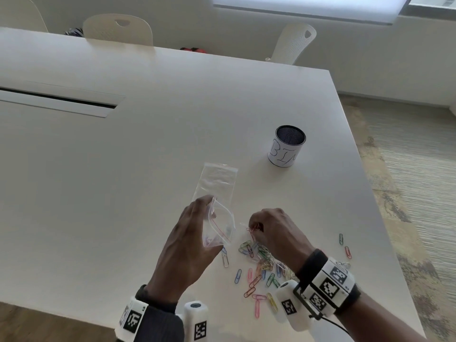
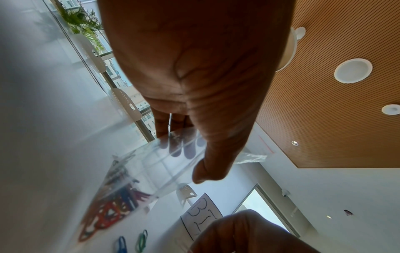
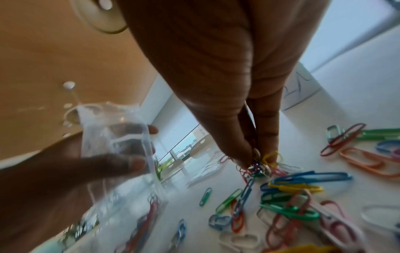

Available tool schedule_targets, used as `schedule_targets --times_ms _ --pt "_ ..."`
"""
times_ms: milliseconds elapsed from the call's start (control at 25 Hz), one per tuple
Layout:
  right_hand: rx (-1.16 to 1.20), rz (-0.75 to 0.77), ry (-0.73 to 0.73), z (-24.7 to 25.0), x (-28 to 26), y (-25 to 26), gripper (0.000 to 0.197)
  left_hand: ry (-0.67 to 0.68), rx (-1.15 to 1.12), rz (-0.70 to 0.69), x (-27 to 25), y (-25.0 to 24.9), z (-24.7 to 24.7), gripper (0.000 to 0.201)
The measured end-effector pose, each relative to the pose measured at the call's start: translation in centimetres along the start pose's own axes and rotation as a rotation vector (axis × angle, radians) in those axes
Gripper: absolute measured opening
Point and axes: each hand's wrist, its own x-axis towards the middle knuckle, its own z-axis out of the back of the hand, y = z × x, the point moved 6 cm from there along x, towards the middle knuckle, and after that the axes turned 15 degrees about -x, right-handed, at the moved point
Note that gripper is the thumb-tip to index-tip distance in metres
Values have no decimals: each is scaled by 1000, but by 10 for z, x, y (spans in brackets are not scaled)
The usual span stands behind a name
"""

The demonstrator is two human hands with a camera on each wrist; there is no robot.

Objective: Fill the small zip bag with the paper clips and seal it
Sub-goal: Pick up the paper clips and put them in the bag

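My left hand (image 1: 211,213) holds a small clear zip bag (image 1: 220,228) with a red line, tilted just above the white table (image 1: 123,169), its mouth open toward my right hand. Thumb in front and fingers (image 2: 179,147) behind pinch the zip bag (image 2: 140,171); a few coloured clips (image 2: 112,210) lie at its bottom. My right hand (image 1: 255,228) pinches a small bunch of clips (image 3: 259,166) just right of the bag, above a loose pile of coloured paper clips (image 1: 261,262). The pile (image 3: 292,196) spreads under the right hand (image 3: 257,160).
A second clear zip bag (image 1: 217,181) lies flat just beyond the held one. A white cup marked BIN (image 1: 287,145) stands farther back right. Two stray clips (image 1: 344,245) lie near the table's right edge. Chairs (image 1: 118,28) stand at the far side.
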Motion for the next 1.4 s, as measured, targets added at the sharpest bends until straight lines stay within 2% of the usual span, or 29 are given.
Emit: schedule_targets --times_ms 120,320,440,560,680,880,1280,1400 --pt "153 -80 21 5 2 -19 9 -2 0 -1 2 4 -1 84" --pt "546 -210 51 16 -4 -37 10 17 6 -7 7 9 -7 86" --pt "736 -187 42 35 -13 -26 12 37 2 -17 10 12 -12 87" --pt "824 -93 33 65 -20 -1 12 45 1 -18 13 12 -15 86" --pt "796 -36 27 82 -22 25 12 60 -3 -27 15 11 -15 86" --pt "514 -55 -31 77 -8 45 12 58 -3 -39 17 9 -16 88" --pt "424 -9 -36 81 -4 50 22 40 3 -38 16 10 -16 82" --pt "408 0 -85 87 -6 50 16 34 -1 -33 14 9 -14 83"
